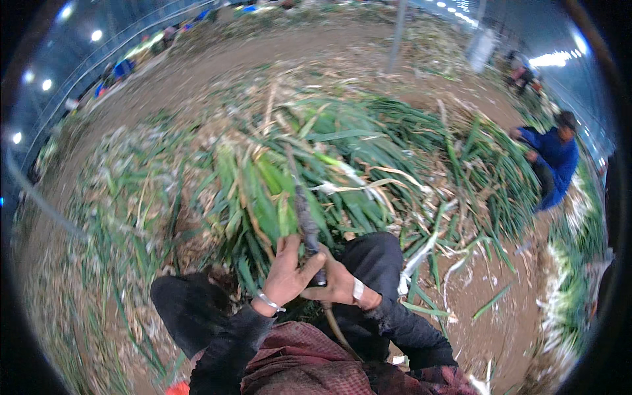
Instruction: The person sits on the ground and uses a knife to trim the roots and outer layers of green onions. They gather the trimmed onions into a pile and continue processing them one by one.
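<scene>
A dark, slender wand-like tool (307,217) points away from me over the green onions (276,182), which look like Welsh onions or leeks. My right hand (340,284) is wrapped around its near end, by my raised knee. From below that hand a tan hose (338,331) runs down across my lap. My left hand (289,274) lies beside it, thumb across the tool and fingertips against the green leaves. Whether those fingers grip a stalk is hidden. The broad leaves fan out from just beyond both hands.
Loose leaves and peelings (123,197) litter the ground at left. A larger onion heap (503,182) reaches a crouching person in blue (558,153). Rows of white-stemmed onions (563,296) lie along the right. A metal post (396,37) stands ahead; bare soil (508,321) shows at right.
</scene>
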`<state>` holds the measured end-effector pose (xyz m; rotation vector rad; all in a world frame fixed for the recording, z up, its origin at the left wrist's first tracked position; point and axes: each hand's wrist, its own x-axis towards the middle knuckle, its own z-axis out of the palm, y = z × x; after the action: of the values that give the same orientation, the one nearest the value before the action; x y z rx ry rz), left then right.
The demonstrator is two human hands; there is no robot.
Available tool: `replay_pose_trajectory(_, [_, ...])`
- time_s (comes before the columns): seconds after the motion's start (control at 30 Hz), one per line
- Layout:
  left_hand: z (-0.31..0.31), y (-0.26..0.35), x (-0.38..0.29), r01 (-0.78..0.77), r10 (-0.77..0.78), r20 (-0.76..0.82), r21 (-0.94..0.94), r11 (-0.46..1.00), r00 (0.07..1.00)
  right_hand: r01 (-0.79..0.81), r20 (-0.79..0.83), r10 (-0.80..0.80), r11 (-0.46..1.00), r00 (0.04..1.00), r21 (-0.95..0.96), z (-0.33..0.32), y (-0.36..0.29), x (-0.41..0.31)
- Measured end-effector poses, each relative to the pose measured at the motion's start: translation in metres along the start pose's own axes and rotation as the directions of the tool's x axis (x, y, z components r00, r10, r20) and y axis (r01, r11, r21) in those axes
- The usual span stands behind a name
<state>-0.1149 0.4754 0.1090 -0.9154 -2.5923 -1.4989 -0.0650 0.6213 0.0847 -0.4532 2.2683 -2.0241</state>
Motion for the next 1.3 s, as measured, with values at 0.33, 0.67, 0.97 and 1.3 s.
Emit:
replay_pose_trajectory(0.33, [0.122, -0.225, -0.19, 0.378, -0.48, 0.838, 0.369, 0.849, 0.26, -0.494, 0.122, 0.482, 0.809, 0.868, 0.32, -0.021, 0.039, 0.097])
replay_pose_trajectory(0.67, [0.092, -0.27, -0.126, 0.603, -0.592, 0.774, 0.366, 0.709, 0.226, -0.649, 0.29, 0.63, 0.464, 0.721, 0.603, -0.057, 0.091, 0.224])
replay_pose_trajectory(0.97, [0.117, -0.194, -0.116, 0.265, -0.221, 0.888, 0.118, 0.957, 0.403, -0.545, 0.206, 0.54, 0.6, 0.816, 0.585, -0.078, 0.075, 0.156])
replay_pose_trajectory(1.3, [0.057, -0.222, 0.144, 0.329, -0.208, -0.509, 0.159, 0.931, 0.835, -0.324, 0.199, 0.331, 0.944, 0.922, -0.066, -0.072, 0.03, 0.146])
